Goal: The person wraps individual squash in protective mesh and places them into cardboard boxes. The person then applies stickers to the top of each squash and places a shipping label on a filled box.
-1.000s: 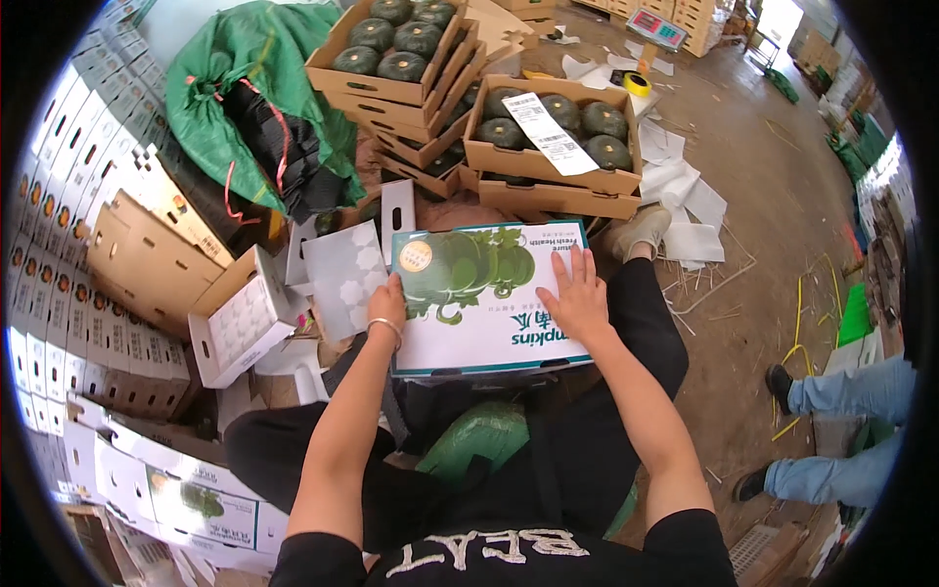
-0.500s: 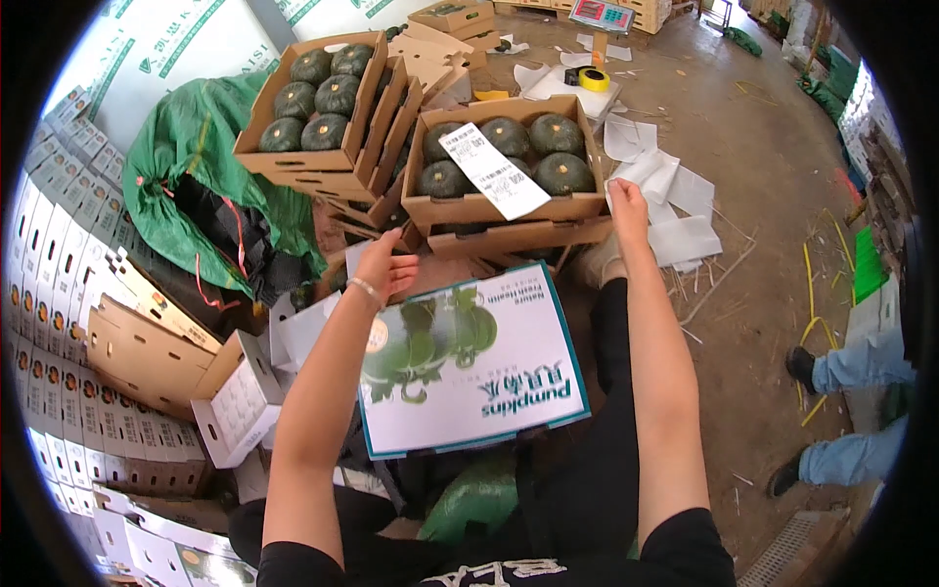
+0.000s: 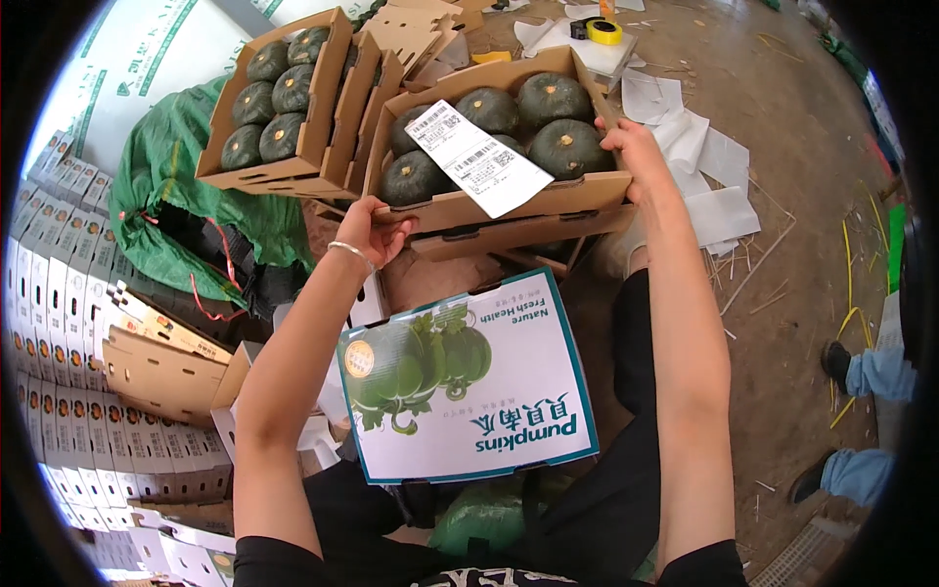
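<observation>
An open brown cardboard box (image 3: 597,193) sits in front of me with several dark green pumpkins (image 3: 569,149) in it. Across the pumpkins and its near wall lies a white strip of printed labels (image 3: 479,158). My left hand (image 3: 377,233) is closed round its near left corner, fingers curled underneath. At the right end, my right hand (image 3: 636,157) grips the wall near the rim. Another brown box (image 3: 523,233) is directly below, mostly hidden. Nearer me, a white and teal carton (image 3: 465,377) with a pumpkin picture lies between my forearms.
Stacked boxes of pumpkins (image 3: 279,108) stand at the far left beside a green sack (image 3: 205,210). White cartons (image 3: 68,313) line the left side. White paper sheets (image 3: 719,196) and yellow tape (image 3: 599,31) lie to the right. Another person's legs (image 3: 866,377) show at the right.
Both hands have come onto the pumpkin box, the left at its near left corner and the right at its right end. The view has shifted closer to the box.
</observation>
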The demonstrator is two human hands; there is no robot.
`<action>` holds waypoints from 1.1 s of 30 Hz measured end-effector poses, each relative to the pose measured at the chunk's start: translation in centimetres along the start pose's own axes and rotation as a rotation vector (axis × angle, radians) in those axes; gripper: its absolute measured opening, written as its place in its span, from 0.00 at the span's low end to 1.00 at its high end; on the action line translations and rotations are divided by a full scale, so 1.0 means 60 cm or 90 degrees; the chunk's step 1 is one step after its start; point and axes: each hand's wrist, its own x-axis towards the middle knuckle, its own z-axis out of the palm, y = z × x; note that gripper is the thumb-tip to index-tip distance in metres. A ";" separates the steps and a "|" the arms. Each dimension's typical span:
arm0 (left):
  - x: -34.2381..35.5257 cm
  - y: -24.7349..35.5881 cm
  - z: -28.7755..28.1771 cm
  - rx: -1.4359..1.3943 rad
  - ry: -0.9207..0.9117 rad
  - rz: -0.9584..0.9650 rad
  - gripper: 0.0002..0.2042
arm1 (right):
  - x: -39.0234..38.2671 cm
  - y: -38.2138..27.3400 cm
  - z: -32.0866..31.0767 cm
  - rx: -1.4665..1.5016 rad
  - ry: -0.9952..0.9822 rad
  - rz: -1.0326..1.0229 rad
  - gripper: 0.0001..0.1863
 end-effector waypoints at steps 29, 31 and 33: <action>-0.494 -0.390 -0.231 0.059 0.104 0.129 0.30 | -0.576 0.010 0.239 -0.979 -0.419 -0.365 0.38; -0.498 -0.403 -0.246 0.074 0.136 0.185 0.31 | -0.553 0.005 0.223 -0.858 -0.422 -0.286 0.32; -0.500 -0.415 -0.269 0.051 0.171 0.232 0.32 | -0.522 -0.028 0.221 -0.593 -0.468 -0.098 0.24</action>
